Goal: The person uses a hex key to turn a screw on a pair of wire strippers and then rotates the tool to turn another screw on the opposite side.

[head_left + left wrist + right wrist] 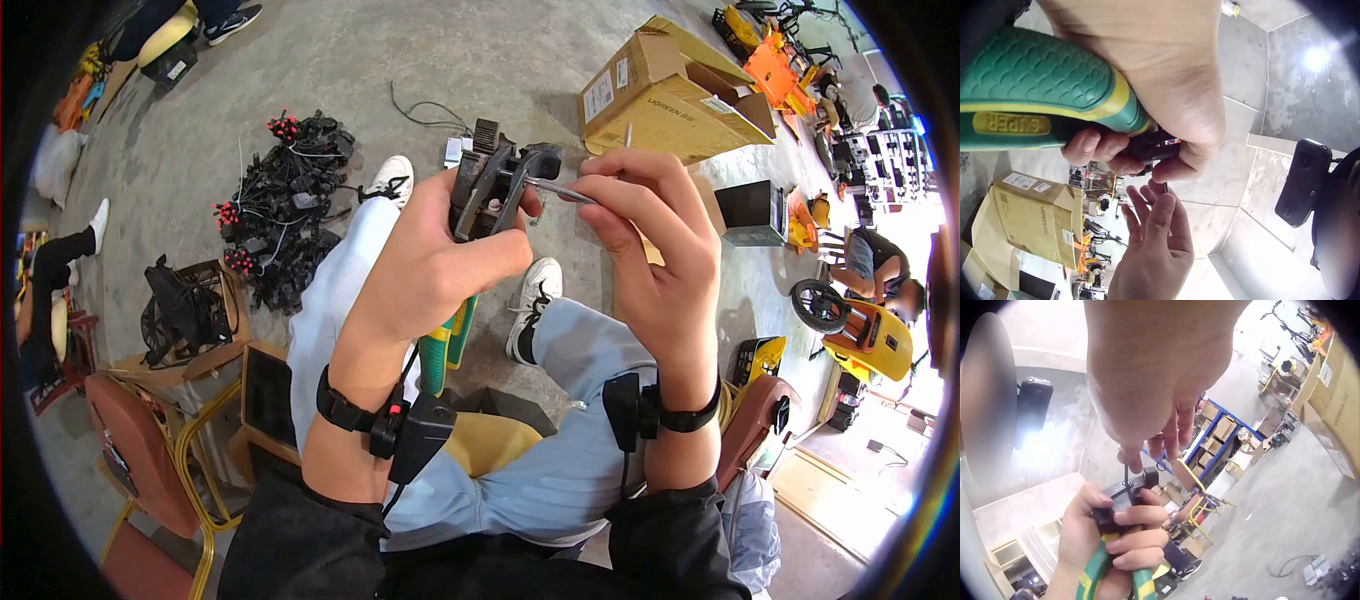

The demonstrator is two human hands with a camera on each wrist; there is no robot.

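My left hand (425,260) grips a pair of pliers (484,185) by its blocky black head, and the green-and-yellow handles hang down below the palm. "SUPER" stands on one handle (1013,124) in the left wrist view. Thumb and fingers of my right hand (655,220) pinch a thin metal rod (560,189) that looks like a hex key. Its tip points into the black head from the right. In the right wrist view the rod (1126,472) meets a round fitting on the head's face, and the left fingers (1141,540) curl over the front.
Tangled black parts with red tips (290,210) lie on the floor at left. An opened cardboard box (640,100) stands ahead on the right, near a dark box (752,213). Red-brown chairs (140,450) flank my seat. Another person (880,260) sits at far right.
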